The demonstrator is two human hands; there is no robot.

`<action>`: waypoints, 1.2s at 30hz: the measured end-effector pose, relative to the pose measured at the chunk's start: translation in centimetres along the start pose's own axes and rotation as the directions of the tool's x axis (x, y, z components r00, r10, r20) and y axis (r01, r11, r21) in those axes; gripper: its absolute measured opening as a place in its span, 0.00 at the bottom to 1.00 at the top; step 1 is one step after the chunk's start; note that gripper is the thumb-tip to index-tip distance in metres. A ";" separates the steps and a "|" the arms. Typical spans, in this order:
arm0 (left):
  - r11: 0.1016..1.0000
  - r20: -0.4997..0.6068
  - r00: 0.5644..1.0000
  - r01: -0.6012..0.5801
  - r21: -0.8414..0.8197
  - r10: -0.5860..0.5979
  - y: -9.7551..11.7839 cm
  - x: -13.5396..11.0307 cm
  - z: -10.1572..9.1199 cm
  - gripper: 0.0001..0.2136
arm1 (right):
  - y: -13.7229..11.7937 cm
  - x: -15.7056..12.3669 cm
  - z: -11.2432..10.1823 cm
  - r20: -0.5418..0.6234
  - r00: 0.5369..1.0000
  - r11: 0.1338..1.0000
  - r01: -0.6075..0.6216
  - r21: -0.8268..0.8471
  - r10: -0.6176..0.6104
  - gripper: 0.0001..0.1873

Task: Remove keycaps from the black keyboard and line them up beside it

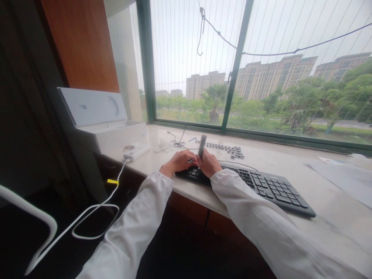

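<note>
A black keyboard lies along the front of the pale tabletop, with part of its keys taken off. My right hand is closed around a grey brush-like tool, held upright over the keyboard's left part; its lower end is hidden by the hand. Close beside it, my left hand curls over the keyboard's upper left edge, fingers bent and gripping there. Whether a small piece is also between those fingers cannot be made out. Behind the hands, loose keycaps are laid out in rows.
A dark cable lies coiled near the window. At the left stand an open white box and a white power strip, whose white cord hangs off the table edge. Papers lie at the right.
</note>
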State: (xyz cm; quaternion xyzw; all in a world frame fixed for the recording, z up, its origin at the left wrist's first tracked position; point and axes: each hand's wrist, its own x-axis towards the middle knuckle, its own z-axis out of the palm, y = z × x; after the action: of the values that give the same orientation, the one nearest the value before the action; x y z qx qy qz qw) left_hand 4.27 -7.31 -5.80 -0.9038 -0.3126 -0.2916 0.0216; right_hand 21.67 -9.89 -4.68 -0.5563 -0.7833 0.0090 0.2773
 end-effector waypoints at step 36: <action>0.992 0.084 0.994 -0.082 0.098 0.074 -0.6 0.2 0.1 0.06 | -0.9 -1.0 0.2 -0.015 0.988 0.976 0.148 -0.163 -0.153 0.13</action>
State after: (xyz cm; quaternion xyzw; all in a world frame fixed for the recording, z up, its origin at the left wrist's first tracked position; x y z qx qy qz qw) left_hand 4.07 -6.71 -5.83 -0.9240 -0.2922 -0.2376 0.0664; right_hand 20.98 -11.02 -4.95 -0.5161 -0.8174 -0.0830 0.2422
